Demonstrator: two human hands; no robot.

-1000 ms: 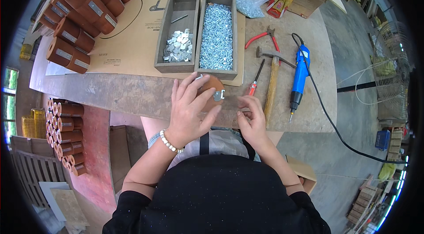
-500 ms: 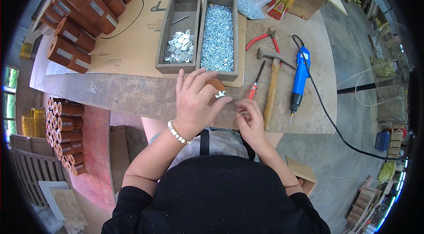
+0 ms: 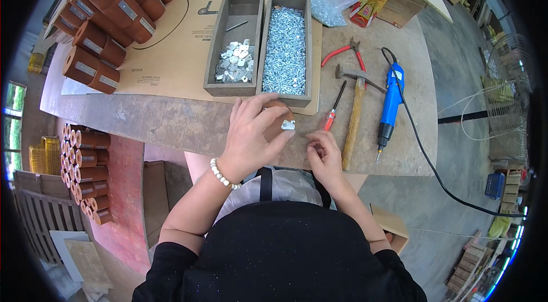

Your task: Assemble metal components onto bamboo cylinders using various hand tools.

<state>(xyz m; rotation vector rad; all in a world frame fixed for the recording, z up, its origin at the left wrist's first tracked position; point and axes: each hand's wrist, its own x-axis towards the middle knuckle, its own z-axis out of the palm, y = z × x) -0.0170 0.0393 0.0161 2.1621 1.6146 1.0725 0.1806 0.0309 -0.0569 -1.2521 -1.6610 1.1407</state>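
My left hand (image 3: 251, 134), with a bead bracelet at its wrist, is curled around a reddish-brown round piece (image 3: 283, 111) at the bench's front edge. Most of that piece is hidden behind the fingers. A small pale metal plate (image 3: 288, 125) shows against it, between thumb and fingers. Just to the right, my right hand (image 3: 324, 156) has its thumb and fingers drawn together, apart from the left. Whatever may be in its fingertips is too small to make out. A red-handled screwdriver (image 3: 330, 119) lies right beyond it.
Beyond my hands stand two grey trays, one with metal plates (image 3: 235, 62), one with screws (image 3: 283, 45). At right lie a hammer (image 3: 354, 125), red pliers (image 3: 355, 48) and a corded blue electric screwdriver (image 3: 390, 102). Brown cylinders (image 3: 91, 65) are stacked at left, more (image 3: 91, 159) lower down.
The metal plate at my left hand has turned and now shows a flatter, broader face. My left hand has shifted slightly; the right stays nearly where it was.
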